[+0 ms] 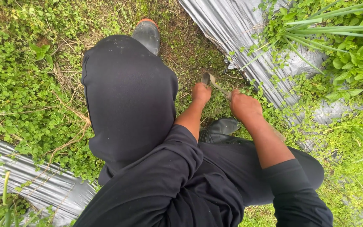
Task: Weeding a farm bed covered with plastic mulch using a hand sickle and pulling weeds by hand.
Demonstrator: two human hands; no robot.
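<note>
**Two hands, one small hand tool, on a weedy path between mulch sheets**

Right hand (pixel 244 106): fist closed around the pale handle of a hand tool (pixel 215 84). The tool runs up and left from the fist; its dull metal blade ends low over the ground between the two hands.

Left hand (pixel 201 92): knuckles up, fingers curled down into the weeds (pixel 215 103) just beside the blade; whether it grips anything cannot be told.

Surroundings: dark trousers; one black rubber boot (pixel 148 34) ahead, another (pixel 220 128) under the forearms; silver plastic sheet (pixel 248 38) upper right and lower left; low green groundcover throughout.
</note>
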